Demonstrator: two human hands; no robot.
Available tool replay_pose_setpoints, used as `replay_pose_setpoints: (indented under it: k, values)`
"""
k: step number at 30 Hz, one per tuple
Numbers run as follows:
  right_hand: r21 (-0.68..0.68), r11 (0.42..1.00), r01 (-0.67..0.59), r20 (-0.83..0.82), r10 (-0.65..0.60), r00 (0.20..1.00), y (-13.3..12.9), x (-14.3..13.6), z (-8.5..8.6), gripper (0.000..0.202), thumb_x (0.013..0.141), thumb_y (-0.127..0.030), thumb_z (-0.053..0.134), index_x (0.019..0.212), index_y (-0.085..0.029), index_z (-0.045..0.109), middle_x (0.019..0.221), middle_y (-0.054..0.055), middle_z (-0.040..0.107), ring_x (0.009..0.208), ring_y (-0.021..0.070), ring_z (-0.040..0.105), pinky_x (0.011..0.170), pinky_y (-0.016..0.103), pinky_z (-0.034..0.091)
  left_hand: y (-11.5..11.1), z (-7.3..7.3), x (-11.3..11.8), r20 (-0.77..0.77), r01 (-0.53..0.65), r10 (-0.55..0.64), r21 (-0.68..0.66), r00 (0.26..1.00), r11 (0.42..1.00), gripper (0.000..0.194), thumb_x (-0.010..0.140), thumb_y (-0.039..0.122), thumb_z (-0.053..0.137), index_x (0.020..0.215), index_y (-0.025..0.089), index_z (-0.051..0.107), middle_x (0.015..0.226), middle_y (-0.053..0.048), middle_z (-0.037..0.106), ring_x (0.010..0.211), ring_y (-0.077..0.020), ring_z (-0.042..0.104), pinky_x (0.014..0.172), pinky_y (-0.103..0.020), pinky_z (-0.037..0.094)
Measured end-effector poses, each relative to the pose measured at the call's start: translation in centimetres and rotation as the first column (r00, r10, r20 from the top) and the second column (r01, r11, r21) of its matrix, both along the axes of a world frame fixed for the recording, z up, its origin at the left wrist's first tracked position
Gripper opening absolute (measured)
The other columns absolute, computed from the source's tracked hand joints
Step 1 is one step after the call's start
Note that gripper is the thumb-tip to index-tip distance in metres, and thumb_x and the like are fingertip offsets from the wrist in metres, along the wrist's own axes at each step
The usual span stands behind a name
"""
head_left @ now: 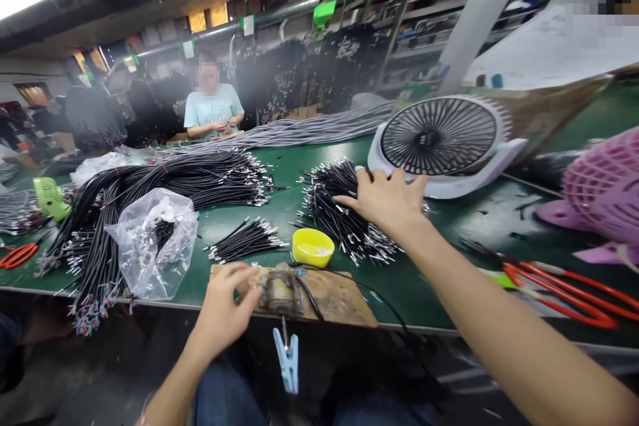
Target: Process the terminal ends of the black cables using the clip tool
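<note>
My right hand (392, 200) reaches over a pile of short black cables (339, 213) with silvery ends, its fingers spread and palm down near the base of a white fan (434, 140). My left hand (227, 299) is at the left end of a wooden board (344, 296), thumb apart from the fingers, with nothing visible between them. Beside it on the board sits a small worn metal device (280, 289), with a light blue clip (286, 359) hanging below its front. A yellow bowl (312, 247) stands just behind the board, and a smaller row of black cables (247, 239) lies to its left.
Long black cable bundles (200, 176) and a clear plastic bag (157, 239) lie on the left. Orange-handled scissors (559, 293) and a pink fan (604, 193) are at right. Grey cables (299, 130) cross the back, where another person (213, 106) sits.
</note>
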State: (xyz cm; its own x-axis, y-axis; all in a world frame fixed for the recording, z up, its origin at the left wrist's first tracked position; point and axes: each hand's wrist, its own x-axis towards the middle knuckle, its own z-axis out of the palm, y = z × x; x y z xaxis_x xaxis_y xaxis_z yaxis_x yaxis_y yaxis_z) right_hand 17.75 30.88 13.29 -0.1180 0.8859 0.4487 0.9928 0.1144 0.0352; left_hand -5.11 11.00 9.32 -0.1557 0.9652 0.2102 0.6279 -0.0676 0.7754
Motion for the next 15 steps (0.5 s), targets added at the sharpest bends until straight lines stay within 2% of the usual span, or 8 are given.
replay_pose_setpoints:
  k: [2,4,6,8,11,15]
  values:
    - [0.019,0.999,-0.031,0.021,0.031,0.999,-0.5,0.1,0.1,0.052,0.087,-0.041,0.050,0.123,-0.003,0.050,0.113,0.028,0.059,0.101,0.0398,0.049,0.081,0.054,0.032,4.4,0.2,-0.6,-0.213,-0.011,-0.005,-0.073,0.977,0.997,0.046,0.076,0.028,0.059,0.121,0.019,0.061,0.133,-0.013,0.051,0.124,-0.0261,0.044,0.106,-0.038,0.031]
    - [0.009,0.998,-0.057,0.039,0.056,0.998,-0.8,0.4,0.2,0.048,0.088,-0.038,0.050,0.122,-0.005,0.050,0.113,0.026,0.060,0.101,0.0387,0.050,0.079,0.053,0.035,7.8,0.3,-1.0,-0.319,-0.036,-0.005,-0.124,0.948,0.992,0.062,0.072,0.028,0.064,0.131,0.013,0.051,0.140,-0.019,0.042,0.131,-0.0309,0.033,0.108,-0.042,0.025]
    - [-0.004,0.998,-0.070,0.049,0.070,0.996,-0.9,0.7,0.3,0.046,0.088,-0.036,0.049,0.123,-0.005,0.050,0.114,0.024,0.060,0.102,0.0374,0.050,0.078,0.051,0.037,9.7,0.3,-1.3,-0.409,-0.075,0.000,-0.168,0.913,0.983,0.075,0.069,0.032,0.069,0.135,0.008,0.044,0.141,-0.025,0.038,0.131,-0.0369,0.032,0.106,-0.046,0.025]
    - [-0.012,0.997,-0.080,0.051,0.081,0.995,-1.0,0.9,0.5,0.046,0.088,-0.036,0.049,0.123,-0.006,0.050,0.115,0.023,0.059,0.102,0.0363,0.050,0.078,0.050,0.038,10.5,0.2,-1.3,-0.485,-0.105,0.001,-0.189,0.875,0.976,0.081,0.069,0.037,0.069,0.137,0.006,0.038,0.138,-0.027,0.039,0.129,-0.0384,0.035,0.103,-0.046,0.029]
    - [0.025,0.995,-0.097,0.043,0.096,0.994,-1.7,1.1,0.8,0.044,0.088,-0.036,0.049,0.122,-0.008,0.052,0.120,0.023,0.056,0.106,0.0371,0.047,0.077,0.050,0.038,10.6,0.2,-1.2,-0.574,-0.138,-0.008,-0.209,0.819,0.968,0.068,0.076,0.038,0.063,0.131,0.003,0.044,0.127,-0.026,0.051,0.122,-0.0343,0.044,0.098,-0.039,0.035]
    - [0.230,0.966,-0.115,-0.038,0.127,0.991,-4.3,1.4,0.9,0.040,0.090,-0.035,0.044,0.118,-0.009,0.054,0.124,0.024,0.052,0.110,0.0382,0.044,0.079,0.051,0.039,10.8,0.4,-1.1,-0.667,-0.184,-0.035,-0.255,0.744,0.949,0.033,0.084,0.029,0.054,0.106,0.005,0.060,0.105,-0.018,0.065,0.100,-0.0259,0.060,0.086,-0.036,0.045]
